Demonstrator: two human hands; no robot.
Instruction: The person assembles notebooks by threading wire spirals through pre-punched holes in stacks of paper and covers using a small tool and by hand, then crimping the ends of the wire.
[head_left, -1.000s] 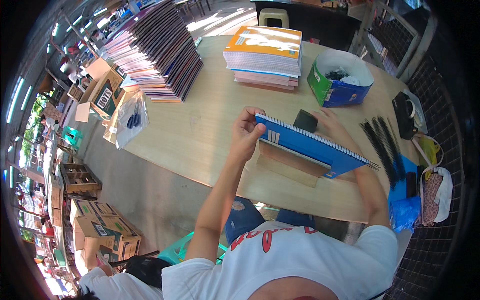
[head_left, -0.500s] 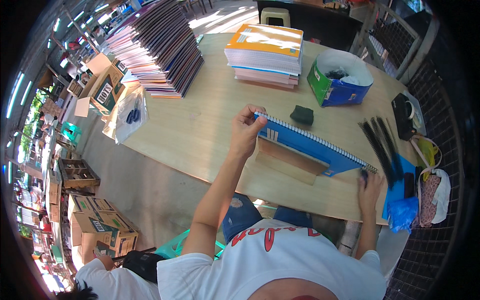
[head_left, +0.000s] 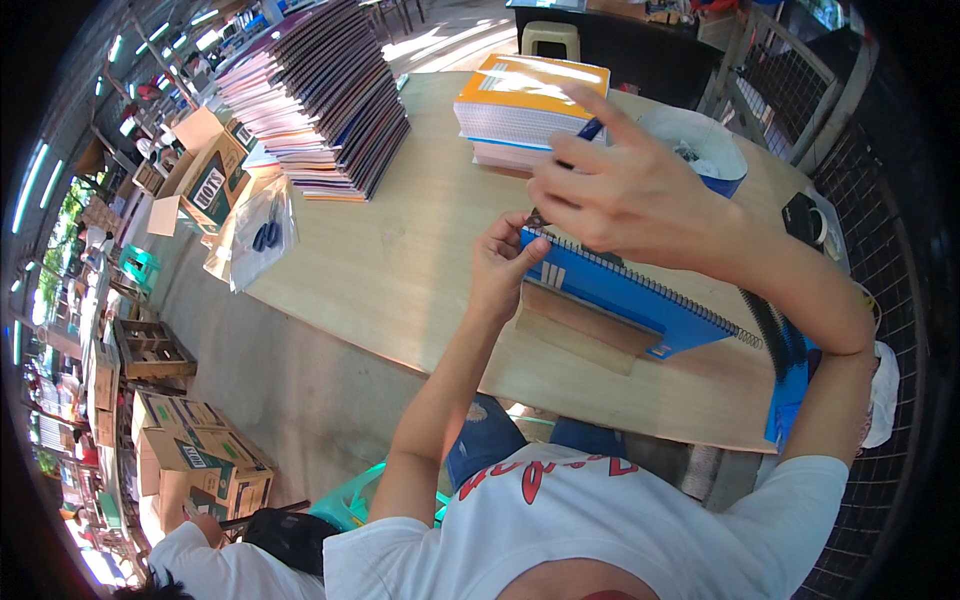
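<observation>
A blue spiral-bound notebook (head_left: 625, 292) lies tilted on a wooden block (head_left: 572, 328) at the near side of the wooden table (head_left: 400, 270). My left hand (head_left: 503, 268) pinches the left end of the notebook's wire spine. My right hand (head_left: 625, 190) is raised above the notebook, close to the camera, with its forefinger stretched out. Its fingers pinch a small dark-blue object (head_left: 590, 129); what it is cannot be told.
A tall fanned stack of spiral notebooks (head_left: 320, 105) stands far left, an orange-topped stack (head_left: 525, 100) behind my hands, a blue box with a white liner (head_left: 705, 150) to the right. Black wire coils (head_left: 770, 325) lie at the right edge. Cardboard boxes (head_left: 200, 185) and another person (head_left: 230, 560) are below left.
My right hand left the notebook's right end near the coils and rose up toward the camera, now pinching a small dark-blue object. My left hand stays on the spine's left end.
</observation>
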